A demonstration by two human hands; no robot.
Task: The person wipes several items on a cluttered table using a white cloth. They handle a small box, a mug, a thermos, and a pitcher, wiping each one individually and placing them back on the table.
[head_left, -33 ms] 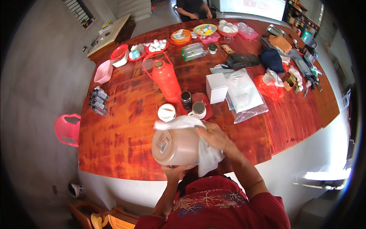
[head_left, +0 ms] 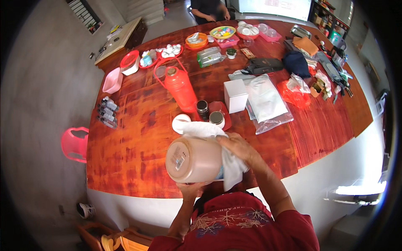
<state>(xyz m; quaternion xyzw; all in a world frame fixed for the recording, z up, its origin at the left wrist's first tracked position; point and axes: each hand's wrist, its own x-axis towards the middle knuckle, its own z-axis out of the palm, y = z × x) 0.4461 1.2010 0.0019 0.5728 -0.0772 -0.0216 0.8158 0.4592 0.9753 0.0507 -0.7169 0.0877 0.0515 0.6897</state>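
Note:
A large beige plastic tub (head_left: 190,161) is tipped on its side above the near edge of the table, its round base facing left. My left hand (head_left: 190,187) is closed on its lower side, the fingers partly hidden beneath it. My right hand (head_left: 238,147) presses a white cloth (head_left: 235,169) against the upper right side of the tub. One part of the cloth lies over the top and another hangs down at the right, hiding the tub's mouth. Just beyond stand a white round lid (head_left: 181,123), a dark lidded bottle (head_left: 202,109) and a white mug with a dark lid (head_left: 217,119).
A tall red thermos flask (head_left: 181,90) stands behind the lid. To its right are a white box (head_left: 235,96) and a plastic-wrapped packet (head_left: 268,100). Small bottles (head_left: 108,112) lie at the left. Bowls and cups line the far edge, where a person (head_left: 209,10) sits.
The tub has turned slightly, showing more of a blue patch near its right end. My right hand and the cloth have shifted slightly to the right along it.

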